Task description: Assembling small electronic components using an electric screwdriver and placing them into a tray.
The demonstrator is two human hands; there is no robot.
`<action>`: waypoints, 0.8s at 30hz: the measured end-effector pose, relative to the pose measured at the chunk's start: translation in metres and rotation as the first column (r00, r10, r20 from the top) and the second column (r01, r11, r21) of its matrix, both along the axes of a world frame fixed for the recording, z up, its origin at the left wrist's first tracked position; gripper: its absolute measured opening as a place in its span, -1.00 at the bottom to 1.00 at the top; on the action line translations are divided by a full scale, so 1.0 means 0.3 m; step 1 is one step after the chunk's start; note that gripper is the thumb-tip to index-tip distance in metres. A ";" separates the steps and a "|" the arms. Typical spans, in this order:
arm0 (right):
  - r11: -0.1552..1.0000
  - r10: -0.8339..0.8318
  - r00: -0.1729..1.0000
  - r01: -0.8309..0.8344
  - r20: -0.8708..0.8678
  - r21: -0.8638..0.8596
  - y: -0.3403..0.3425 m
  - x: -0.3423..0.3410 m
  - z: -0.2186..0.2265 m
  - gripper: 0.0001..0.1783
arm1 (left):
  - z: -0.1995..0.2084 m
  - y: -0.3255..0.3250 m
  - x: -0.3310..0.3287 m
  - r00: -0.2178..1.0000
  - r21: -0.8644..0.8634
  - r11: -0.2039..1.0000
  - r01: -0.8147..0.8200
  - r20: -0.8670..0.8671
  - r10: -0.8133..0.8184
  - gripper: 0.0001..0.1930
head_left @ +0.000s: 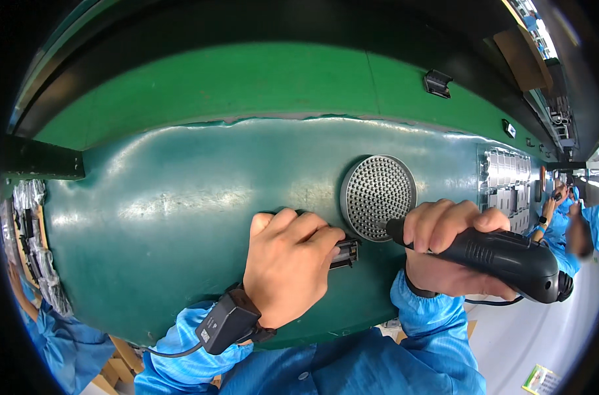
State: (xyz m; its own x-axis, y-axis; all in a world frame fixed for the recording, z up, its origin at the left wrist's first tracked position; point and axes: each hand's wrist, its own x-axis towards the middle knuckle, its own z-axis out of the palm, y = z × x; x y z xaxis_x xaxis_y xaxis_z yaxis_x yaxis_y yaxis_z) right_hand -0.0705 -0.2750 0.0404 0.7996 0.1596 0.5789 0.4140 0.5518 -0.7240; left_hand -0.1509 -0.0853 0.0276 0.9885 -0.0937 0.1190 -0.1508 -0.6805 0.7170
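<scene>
My right hand (444, 247) is wrapped round a black electric screwdriver (503, 260), which lies almost level with its nose pointing left. That nose is over the right edge of a round grey dish (380, 194) full of small holes or studs; whether it touches cannot be made out. Closed fingers of my left hand (289, 263) grip a small black plastic part (345, 253) low over the green mat, just left of and nearer than the dish. Most of the part is hidden under the hand. A black box (230, 320) with a cable is strapped to my left wrist.
Clear plastic trays (506, 187) stand at the right of the green bench mat (181, 237). Small black parts (437, 83) lie on the far green ledge. Wrapped parts (39, 243) are stacked at the left. Other people in blue (575, 230) are at both sides.
</scene>
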 end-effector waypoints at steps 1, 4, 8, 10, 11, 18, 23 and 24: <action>1.000 -0.009 1.000 0.009 0.007 -0.009 0.000 0.004 -0.004 -0.02 | 0.000 0.000 0.002 1.000 -0.001 1.000 0.002 -0.001 -0.002 -0.78; 1.000 -0.007 1.000 0.007 -0.005 0.001 0.002 0.011 -0.007 -0.02 | -0.001 0.000 0.005 1.000 -0.010 1.000 0.007 -0.009 -0.007 -0.80; 1.000 -0.005 1.000 0.005 -0.022 -0.003 0.010 0.013 -0.018 -0.01 | -0.005 -0.002 0.005 1.000 -0.010 1.000 0.001 -0.001 -0.001 -0.81; 1.000 -0.008 1.000 0.008 -0.022 -0.006 0.011 0.015 -0.022 0.00 | -0.005 -0.004 0.005 1.000 -0.008 1.000 -0.002 0.007 0.002 -0.83; 1.000 -0.009 1.000 0.008 -0.022 -0.006 0.010 0.015 -0.021 0.00 | -0.003 -0.005 0.005 1.000 -0.004 1.000 -0.001 0.004 0.001 -0.83; 0.999 -0.015 1.000 0.014 -0.002 -0.036 0.036 0.005 -0.030 -0.01 | -0.002 -0.002 0.003 1.000 0.002 1.000 0.002 -0.005 -0.002 -0.79; 0.993 -0.108 0.992 0.105 0.067 0.046 -0.008 -0.053 0.056 -0.13 | 0.001 0.005 -0.003 1.000 -0.026 1.000 -0.003 -0.002 0.003 -0.77; 0.997 -0.078 0.995 0.076 0.064 0.031 -0.006 -0.071 0.083 -0.20 | 0.006 0.006 -0.004 1.000 -0.028 1.000 0.006 -0.002 -0.006 -0.76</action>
State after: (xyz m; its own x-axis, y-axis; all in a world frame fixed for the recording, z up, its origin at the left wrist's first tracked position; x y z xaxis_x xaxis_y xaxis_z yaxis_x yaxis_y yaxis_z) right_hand -0.0917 -0.2769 0.0653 0.7692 0.0821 0.6337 0.5018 0.5365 -0.6786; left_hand -0.1521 -0.0834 0.0295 0.9882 -0.0958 0.1198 -0.1531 -0.6595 0.7360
